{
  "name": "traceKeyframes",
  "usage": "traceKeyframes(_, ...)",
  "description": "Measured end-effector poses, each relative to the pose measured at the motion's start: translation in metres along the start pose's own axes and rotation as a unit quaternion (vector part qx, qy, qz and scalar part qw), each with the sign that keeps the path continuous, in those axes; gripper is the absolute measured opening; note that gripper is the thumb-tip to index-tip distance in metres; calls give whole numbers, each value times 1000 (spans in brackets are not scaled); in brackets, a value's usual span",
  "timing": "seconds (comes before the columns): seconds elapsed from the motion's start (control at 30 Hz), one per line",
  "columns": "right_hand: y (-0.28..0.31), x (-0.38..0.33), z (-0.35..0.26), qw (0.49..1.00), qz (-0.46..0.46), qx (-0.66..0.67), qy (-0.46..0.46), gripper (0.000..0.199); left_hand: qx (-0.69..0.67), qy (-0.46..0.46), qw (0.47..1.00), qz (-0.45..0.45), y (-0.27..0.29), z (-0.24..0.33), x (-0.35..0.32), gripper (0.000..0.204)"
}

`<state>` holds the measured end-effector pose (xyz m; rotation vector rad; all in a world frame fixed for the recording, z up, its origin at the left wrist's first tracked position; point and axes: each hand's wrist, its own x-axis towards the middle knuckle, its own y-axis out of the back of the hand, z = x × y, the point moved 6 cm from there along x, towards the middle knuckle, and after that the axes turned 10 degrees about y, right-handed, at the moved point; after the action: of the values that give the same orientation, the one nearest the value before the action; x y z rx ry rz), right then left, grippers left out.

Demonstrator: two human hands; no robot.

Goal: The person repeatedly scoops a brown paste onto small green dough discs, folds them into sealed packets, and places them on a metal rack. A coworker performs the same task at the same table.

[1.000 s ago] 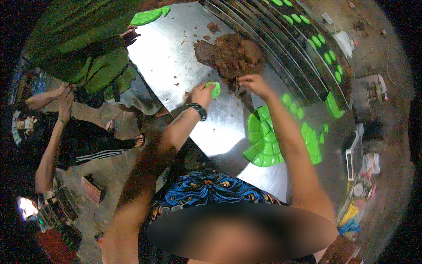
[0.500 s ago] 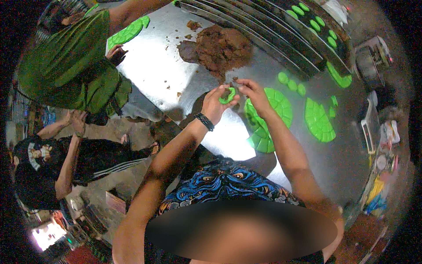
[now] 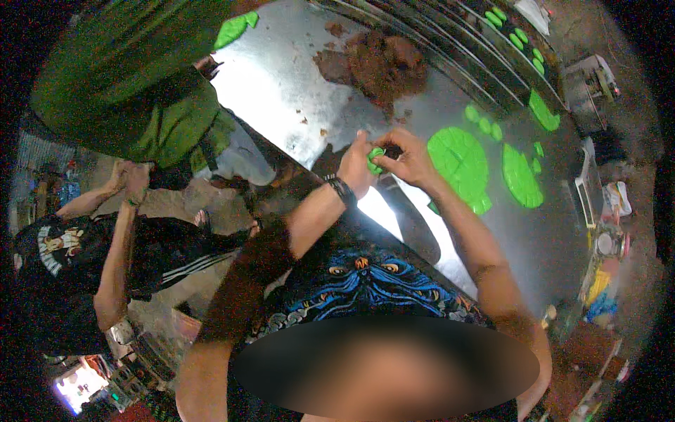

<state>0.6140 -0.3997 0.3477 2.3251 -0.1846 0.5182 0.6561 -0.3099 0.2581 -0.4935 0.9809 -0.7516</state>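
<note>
Above the metal table's near edge, my left hand (image 3: 355, 169), with dark bands at the wrist, holds a small piece of green dough (image 3: 377, 159). My right hand (image 3: 410, 159) is closed at the same piece, its thumb and fingers pressing on the dough's side. Much of the dough is hidden by the fingers. Right of my hands lies a big green dough round (image 3: 458, 163), scored into wedges. A scored half round (image 3: 522, 177) is farther right. Beyond my hands sits a heap of crumbly brown paste (image 3: 387, 67).
Small green ovals (image 3: 485, 126) lie beyond the round. Long dark trays (image 3: 450, 63) stand at the back, with several green pieces (image 3: 519, 36) on the far one. A person in green (image 3: 140, 105) stands at the left beside more green dough (image 3: 235, 29); another person (image 3: 77, 260) is behind.
My right hand has come left onto the green dough, which was an open curved piece in my left hand and is now pinched between both. The view has shifted, and the person in green appears closer.
</note>
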Motion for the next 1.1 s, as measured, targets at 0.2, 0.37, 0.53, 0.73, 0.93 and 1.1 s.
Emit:
traceKeyframes(0.2, 15, -88, 12, 989, -138, 14, -58, 20, -55, 256, 954, -149, -27, -75, -3, 60)
traceKeyframes(0.37, -13, -167, 49, 961, -41, 38, -273, 21, 668, -279, 689, -9, -14, -85, -12, 29)
traceKeyframes(0.53, -19, -177, 26, 980, -76, 25, -185, 24, 635, -240, 734, 31, 4, -86, -15, 20)
traceKeyframes(0.73, -24, -140, 58, 951, -125, 259, -117, 24, 640, -315, 701, 13, -17, -80, -39, 23)
traceKeyframes(0.93, -35, -174, 78, 846, 9, 441, -299, 24, 513, -245, 823, -6, 0, -84, -27, 33)
traceKeyframes(1.1, -18, -166, 32, 992, 98, 30, -76, 14, 597, -376, 709, -18, -10, -74, -22, 17)
